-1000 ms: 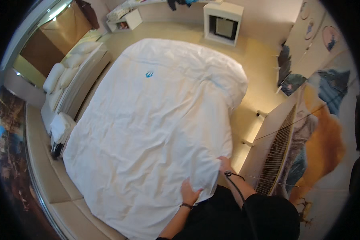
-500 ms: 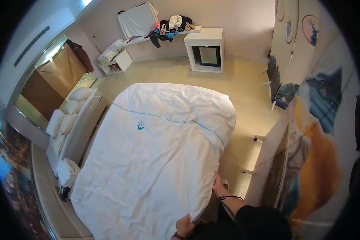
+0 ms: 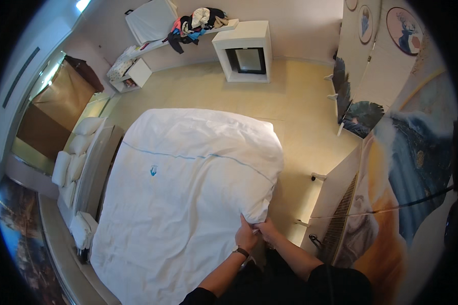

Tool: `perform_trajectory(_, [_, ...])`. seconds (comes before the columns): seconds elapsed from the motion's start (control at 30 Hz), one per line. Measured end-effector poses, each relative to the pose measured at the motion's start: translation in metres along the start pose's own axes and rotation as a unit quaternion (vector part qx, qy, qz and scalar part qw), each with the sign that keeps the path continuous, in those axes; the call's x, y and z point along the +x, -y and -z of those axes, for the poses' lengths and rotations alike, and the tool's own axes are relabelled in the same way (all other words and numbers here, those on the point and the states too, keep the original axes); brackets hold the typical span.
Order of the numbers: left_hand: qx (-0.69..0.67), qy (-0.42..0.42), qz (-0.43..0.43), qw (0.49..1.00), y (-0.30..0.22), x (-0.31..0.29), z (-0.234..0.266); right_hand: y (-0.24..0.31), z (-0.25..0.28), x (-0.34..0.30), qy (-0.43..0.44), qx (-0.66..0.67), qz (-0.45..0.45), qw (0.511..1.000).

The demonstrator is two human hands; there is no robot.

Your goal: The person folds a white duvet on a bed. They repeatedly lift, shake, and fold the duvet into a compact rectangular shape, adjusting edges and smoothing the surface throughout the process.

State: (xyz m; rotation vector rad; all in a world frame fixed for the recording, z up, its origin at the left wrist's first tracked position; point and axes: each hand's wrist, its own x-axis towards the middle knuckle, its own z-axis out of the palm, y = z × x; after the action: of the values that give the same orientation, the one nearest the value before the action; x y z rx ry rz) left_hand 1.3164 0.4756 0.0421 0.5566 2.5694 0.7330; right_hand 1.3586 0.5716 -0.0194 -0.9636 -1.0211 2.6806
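Observation:
A white duvet [image 3: 173, 213] with a thin blue line across it and a small blue emblem covers the bed in front of me. At its right edge my two hands are close together, at a bunched fold of the cloth. My left hand [image 3: 246, 236], with a dark band on its wrist, is closed on the duvet's edge, thumb on top. Right beside it, my right hand [image 3: 265, 229] also grips the edge. Its fingertips are partly hidden by the fold.
A sofa [image 3: 97, 168] with white pillows [image 3: 63, 168] stands left of the bed. Panelled screens [image 3: 381, 66] on wheeled feet [image 3: 318, 177] line the right side. At the back are a white cabinet [image 3: 244, 46] and a shelf with heaped clothes [image 3: 196, 28].
My left hand has moved forward along the duvet's edge to meet my right hand. The cloth there is now bunched up. The view has shifted somewhat.

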Motion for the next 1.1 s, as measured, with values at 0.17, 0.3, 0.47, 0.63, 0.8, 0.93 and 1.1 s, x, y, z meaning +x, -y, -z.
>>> perform_trajectory(0.17, [0.029,-0.02,-0.096,0.995,0.028,-0.002,0.025,-0.009,0.044,0.046,0.107,0.346,-0.256,0.896])
perform_trajectory(0.3, [0.013,0.023,-0.118,0.993,0.004,-0.005,0.067,-0.004,0.05,0.134,-0.04,0.331,-0.049,0.942])
perform_trajectory(0.47, [-0.017,0.023,-0.139,0.99,-0.025,0.045,0.076,0.122,0.01,0.212,-0.084,0.139,0.062,0.985])
perform_trajectory(0.63, [-0.011,-0.158,-0.26,0.952,-0.106,0.167,0.082,0.192,-0.031,0.155,0.036,-0.392,0.22,0.892])
perform_trajectory(0.8, [-0.171,-0.051,-0.16,0.971,-0.091,0.243,0.012,0.221,0.012,0.184,0.055,-0.066,0.016,0.996])
perform_trajectory(0.93, [-0.208,0.047,-0.147,0.966,-0.103,0.246,0.053,0.2,0.095,0.262,0.008,0.198,-0.006,0.98])
perform_trajectory(1.1, [-0.14,0.182,-0.122,0.966,-0.089,0.254,0.083,0.245,0.098,0.371,-0.126,0.153,-0.01,0.98])
